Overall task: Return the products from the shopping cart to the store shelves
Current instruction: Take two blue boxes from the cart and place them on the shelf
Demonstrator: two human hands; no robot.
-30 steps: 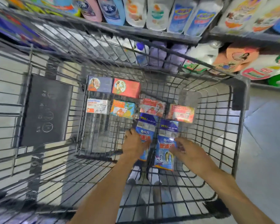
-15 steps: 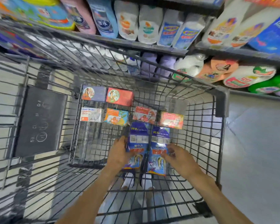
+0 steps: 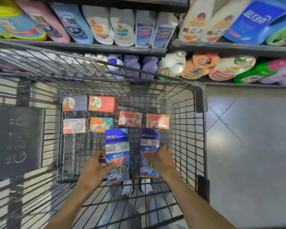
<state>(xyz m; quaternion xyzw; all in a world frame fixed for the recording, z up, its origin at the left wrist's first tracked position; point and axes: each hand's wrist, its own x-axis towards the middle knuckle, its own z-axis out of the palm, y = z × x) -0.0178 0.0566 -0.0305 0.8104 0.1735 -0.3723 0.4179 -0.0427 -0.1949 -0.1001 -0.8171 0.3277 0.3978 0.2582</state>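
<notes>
Two tall blue drain-cleaner boxes in the wire cart point(image 3: 200, 129) — long axes toward twelve o'clock; left hand point(image 3: 96, 164) grips left box point(image 3: 116, 154) at its nine o'clock edge; right hand point(image 3: 163, 158) clasps right box point(image 3: 149, 146) — three o'clock edge.

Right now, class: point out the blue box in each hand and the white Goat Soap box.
left-hand blue box point(image 3: 117, 147): head view, upper front.
right-hand blue box point(image 3: 150, 139): head view, upper front.
white Goat Soap box point(image 3: 75, 125): head view, top face.

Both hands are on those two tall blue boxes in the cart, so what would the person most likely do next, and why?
Probably lift both boxes up out of the cart. The left hand grips one blue box and the right hand grips the other blue box, both still inside the wire walls, with the stocked shelves just ahead.
</notes>
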